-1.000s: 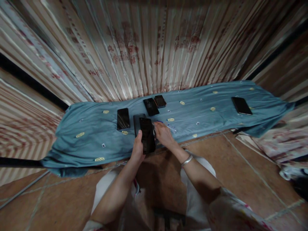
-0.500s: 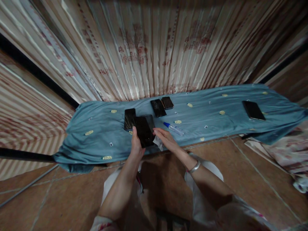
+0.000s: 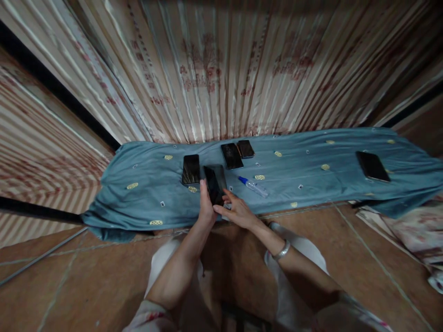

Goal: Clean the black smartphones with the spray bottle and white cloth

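Note:
My left hand [image 3: 206,206] is wrapped round the lower left side of a black smartphone [image 3: 213,184], its thumb along the edge. The phone is tilted just above the blue cloth. My right hand [image 3: 239,213] touches the phone's lower right side. Between its fingers shows a bit of a crumpled white wipe [image 3: 227,206], mostly covered by the hand. Behind the held phone lies a dark grey flat thing [image 3: 220,173], partly hidden; I cannot tell its kind. Left of it rests another black phone [image 3: 191,168].
A blue patterned cloth [image 3: 301,170] covers the long table. On it lie a clear bottle with a blue cap [image 3: 254,186], two dark phones [image 3: 232,156] side by side at the back, and a black tablet-like device [image 3: 373,166] far right. A curtain [image 3: 207,106] hangs behind.
The held phone has turned, now appearing narrower and steeper. My right hand has shifted closer over its lower edge, and the white wipe shows less than before.

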A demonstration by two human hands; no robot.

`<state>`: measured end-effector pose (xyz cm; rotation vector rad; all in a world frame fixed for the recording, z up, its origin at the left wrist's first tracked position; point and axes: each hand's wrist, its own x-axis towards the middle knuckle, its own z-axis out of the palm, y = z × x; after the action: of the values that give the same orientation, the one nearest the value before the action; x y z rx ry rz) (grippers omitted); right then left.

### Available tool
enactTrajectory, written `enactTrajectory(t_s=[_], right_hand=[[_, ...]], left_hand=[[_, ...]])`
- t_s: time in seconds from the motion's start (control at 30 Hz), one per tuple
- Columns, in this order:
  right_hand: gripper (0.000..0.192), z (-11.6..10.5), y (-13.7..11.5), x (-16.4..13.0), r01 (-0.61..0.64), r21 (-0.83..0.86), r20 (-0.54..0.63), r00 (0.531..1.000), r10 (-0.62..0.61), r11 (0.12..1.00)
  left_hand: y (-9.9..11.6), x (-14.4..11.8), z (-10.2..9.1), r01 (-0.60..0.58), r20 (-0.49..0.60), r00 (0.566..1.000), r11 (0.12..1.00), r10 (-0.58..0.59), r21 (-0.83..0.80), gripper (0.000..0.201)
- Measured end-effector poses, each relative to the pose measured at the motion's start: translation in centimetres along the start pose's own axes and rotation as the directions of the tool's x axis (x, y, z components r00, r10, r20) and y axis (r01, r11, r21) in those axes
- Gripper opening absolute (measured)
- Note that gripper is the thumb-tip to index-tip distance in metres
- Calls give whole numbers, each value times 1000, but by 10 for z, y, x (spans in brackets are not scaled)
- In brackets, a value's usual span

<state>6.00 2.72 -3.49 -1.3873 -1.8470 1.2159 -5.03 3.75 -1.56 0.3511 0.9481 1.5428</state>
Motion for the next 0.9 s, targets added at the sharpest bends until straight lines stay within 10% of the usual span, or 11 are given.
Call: enactTrajectory(t_s=[0.53,0.9], right_hand=[[66,-5,9,5,-117,283,-87,985,147,952],[76,-31,8,-2,-167,19,-193,967,168,986]], left_hand=[[-3,16,-16,4,-164,986,995,12,102,50],[-8,48,-59,-164,-74,969,832,237,530,44]])
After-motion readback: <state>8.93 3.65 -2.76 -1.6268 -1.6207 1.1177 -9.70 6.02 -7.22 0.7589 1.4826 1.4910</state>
